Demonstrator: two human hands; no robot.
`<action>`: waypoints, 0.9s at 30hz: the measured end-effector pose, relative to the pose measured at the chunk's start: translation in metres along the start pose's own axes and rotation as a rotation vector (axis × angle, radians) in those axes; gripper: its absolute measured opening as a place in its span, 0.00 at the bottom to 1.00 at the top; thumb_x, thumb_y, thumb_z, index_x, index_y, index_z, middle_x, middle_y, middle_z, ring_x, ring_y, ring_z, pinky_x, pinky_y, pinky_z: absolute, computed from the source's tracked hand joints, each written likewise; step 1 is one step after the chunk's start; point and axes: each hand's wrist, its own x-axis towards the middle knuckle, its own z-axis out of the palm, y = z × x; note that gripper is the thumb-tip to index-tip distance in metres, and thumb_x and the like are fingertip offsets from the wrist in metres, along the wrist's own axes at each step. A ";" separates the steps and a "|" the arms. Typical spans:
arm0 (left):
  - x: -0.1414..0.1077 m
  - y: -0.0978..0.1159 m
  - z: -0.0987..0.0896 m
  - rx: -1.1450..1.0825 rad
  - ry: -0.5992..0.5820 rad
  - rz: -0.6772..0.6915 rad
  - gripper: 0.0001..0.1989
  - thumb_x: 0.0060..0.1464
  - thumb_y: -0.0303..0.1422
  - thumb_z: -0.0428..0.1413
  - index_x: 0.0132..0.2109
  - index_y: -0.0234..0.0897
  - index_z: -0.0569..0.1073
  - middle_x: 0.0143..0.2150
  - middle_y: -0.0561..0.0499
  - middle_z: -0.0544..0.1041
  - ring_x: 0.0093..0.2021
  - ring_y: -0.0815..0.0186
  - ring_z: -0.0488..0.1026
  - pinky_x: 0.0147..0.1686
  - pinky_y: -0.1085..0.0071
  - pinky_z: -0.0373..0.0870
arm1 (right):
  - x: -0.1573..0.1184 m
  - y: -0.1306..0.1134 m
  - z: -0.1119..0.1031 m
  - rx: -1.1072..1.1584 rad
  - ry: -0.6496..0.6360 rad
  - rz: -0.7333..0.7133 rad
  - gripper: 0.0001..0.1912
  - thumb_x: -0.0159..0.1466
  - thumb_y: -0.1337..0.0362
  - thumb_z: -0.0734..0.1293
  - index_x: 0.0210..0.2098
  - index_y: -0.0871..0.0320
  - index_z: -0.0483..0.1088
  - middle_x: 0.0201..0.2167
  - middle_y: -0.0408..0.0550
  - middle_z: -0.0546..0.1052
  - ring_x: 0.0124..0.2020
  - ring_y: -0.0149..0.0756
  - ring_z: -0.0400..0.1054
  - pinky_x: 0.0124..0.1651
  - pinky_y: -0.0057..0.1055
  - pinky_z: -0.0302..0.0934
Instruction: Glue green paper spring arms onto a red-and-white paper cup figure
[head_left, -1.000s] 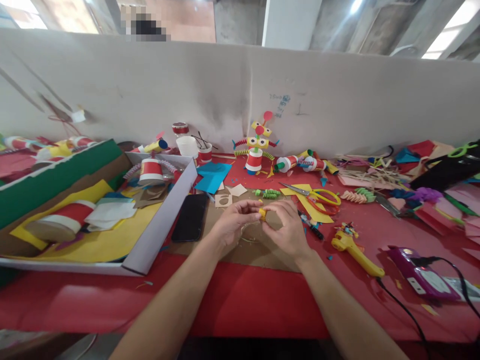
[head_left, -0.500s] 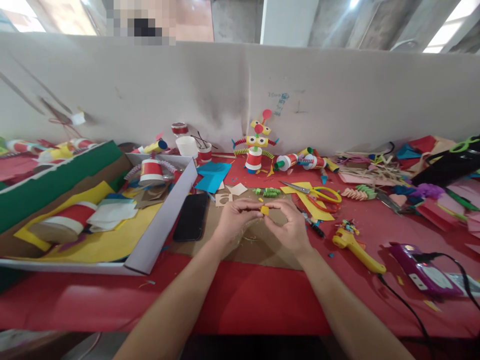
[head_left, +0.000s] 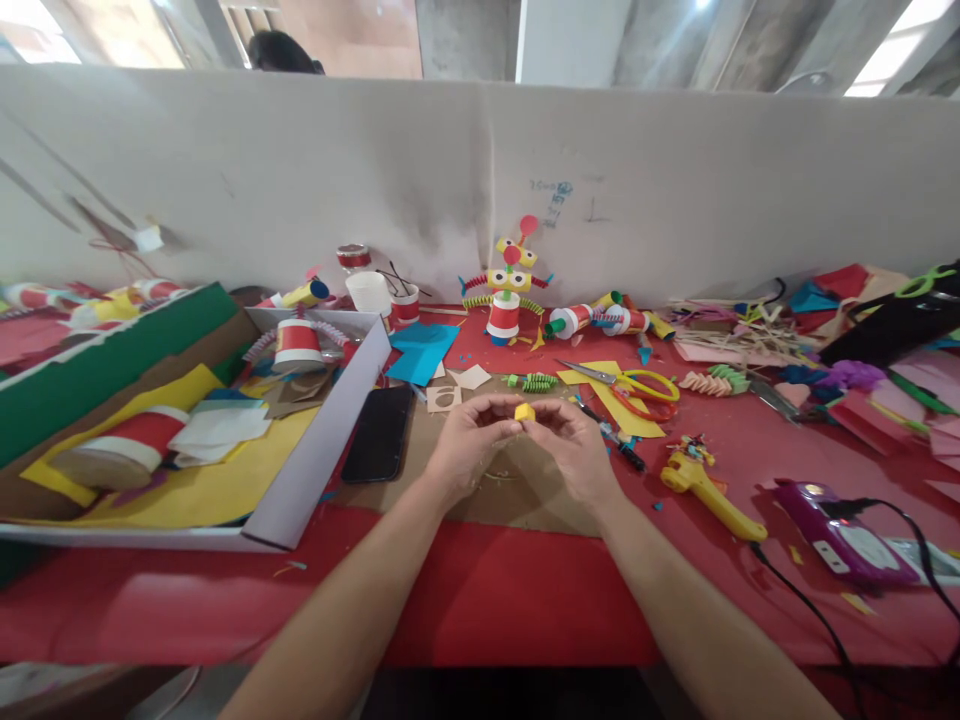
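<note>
A small yellow folded paper piece [head_left: 524,412] is pinched between the fingertips of both hands, above a brown cardboard sheet [head_left: 517,495]. My left hand [head_left: 476,440] grips it from the left, fingers curled. From the other side my right hand [head_left: 568,445] closes on it with thumb and index finger. Behind the hands lie a green pleated paper strip [head_left: 538,382] and a beige card with a round cut-out [head_left: 444,399]. Farther back stands a paper-cup figure [head_left: 503,315] with pleated arms and yellow eye pieces.
Left are an open box [head_left: 315,450] with cups and paper, and a black phone [head_left: 377,435]. To the right lie scissors [head_left: 649,392], a yellow glue gun [head_left: 716,500] and a purple device [head_left: 844,535] with cables. A grey partition [head_left: 300,170] stands behind.
Both hands have drawn slightly closer together around the yellow piece, which has turned a little and now shows between the thumbs. The whole view has shifted slightly.
</note>
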 end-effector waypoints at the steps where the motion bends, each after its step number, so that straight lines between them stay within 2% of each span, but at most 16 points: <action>1: 0.000 0.001 0.000 -0.012 -0.004 0.004 0.14 0.37 0.27 0.67 0.36 0.37 0.80 0.33 0.50 0.78 0.34 0.69 0.73 0.38 0.71 0.68 | 0.000 0.001 0.002 0.054 0.002 0.018 0.11 0.54 0.58 0.72 0.35 0.53 0.72 0.33 0.43 0.77 0.35 0.34 0.71 0.42 0.34 0.66; 5: -0.001 0.005 0.001 0.009 0.024 0.049 0.11 0.36 0.27 0.67 0.32 0.36 0.80 0.34 0.50 0.77 0.36 0.68 0.71 0.38 0.71 0.68 | 0.001 0.006 0.008 0.177 0.008 0.055 0.11 0.52 0.59 0.73 0.35 0.53 0.72 0.33 0.43 0.77 0.36 0.35 0.71 0.43 0.35 0.66; 10: -0.002 0.006 0.001 0.048 0.048 0.059 0.09 0.37 0.26 0.66 0.31 0.36 0.79 0.34 0.50 0.77 0.37 0.67 0.71 0.38 0.71 0.68 | 0.001 0.006 0.009 0.182 0.023 0.044 0.13 0.51 0.58 0.74 0.34 0.53 0.71 0.31 0.42 0.77 0.35 0.35 0.71 0.41 0.35 0.67; 15: 0.000 0.003 -0.001 0.073 0.063 -0.006 0.08 0.39 0.26 0.64 0.32 0.37 0.79 0.30 0.51 0.78 0.31 0.69 0.71 0.36 0.71 0.67 | 0.003 0.007 0.000 -0.046 0.027 -0.023 0.13 0.52 0.58 0.74 0.34 0.54 0.71 0.30 0.43 0.75 0.30 0.33 0.69 0.36 0.33 0.66; 19: 0.002 0.005 -0.002 0.206 0.043 0.052 0.07 0.42 0.26 0.63 0.33 0.37 0.80 0.31 0.49 0.79 0.34 0.66 0.73 0.39 0.68 0.67 | 0.004 0.007 -0.003 -0.168 -0.011 -0.154 0.14 0.54 0.61 0.73 0.39 0.54 0.71 0.34 0.45 0.75 0.33 0.34 0.69 0.39 0.34 0.66; 23: 0.001 0.006 -0.002 0.356 0.060 0.163 0.08 0.44 0.24 0.62 0.32 0.41 0.82 0.35 0.49 0.80 0.38 0.64 0.74 0.44 0.67 0.68 | 0.002 0.006 -0.003 -0.218 -0.031 -0.206 0.14 0.56 0.62 0.72 0.42 0.53 0.73 0.36 0.47 0.77 0.35 0.36 0.71 0.41 0.35 0.68; 27: 0.001 0.001 -0.002 0.327 0.054 0.161 0.09 0.46 0.26 0.62 0.35 0.42 0.82 0.39 0.47 0.80 0.40 0.63 0.74 0.44 0.66 0.69 | -0.002 0.007 -0.002 -0.364 0.033 -0.290 0.14 0.59 0.62 0.70 0.45 0.51 0.74 0.41 0.48 0.78 0.38 0.38 0.72 0.45 0.38 0.67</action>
